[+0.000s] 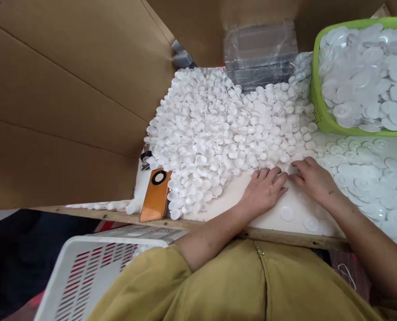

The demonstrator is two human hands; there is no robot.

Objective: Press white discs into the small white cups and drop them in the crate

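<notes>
Hands meet at centre of frame, low on the white surface [268, 223]: left hand [263, 189] lies palm down, fingers spread flat, fingertips at the lower edge of the big heap of small white plastic cup-shaped caps [225, 129]; right hand [314, 178] also palm down, fingers stretched leftward, tips touching or nearly touching the left fingertips. Neither grip is closed on anything that shows; both look released and flat, though what lies under the fingers is hidden, cannot tell. Heap of caps fills middle of frame from upper centre down to lower left edge of surface. Right of the hands, a spread of flat white plastic discs [369, 183] covers the surface out to right edge; two single discs lie just below the hands, near the wooden front edge [285, 236]. Upper right: green plastic basket [319, 107] heaped with the same kind of flat white discs. Top centre: stack of clear plastic bags [260, 53] behind the heap. Left of the heap: orange phone [155, 196] lying back up with round black camera ring, at lower left of surface, touching stray caps. Brown cardboard walls [68, 98] fill left and top. Bottom left: white slotted plastic crate [94, 267] below the surface. Mustard-yellow garment [252, 290] at bottom centre.
</notes>
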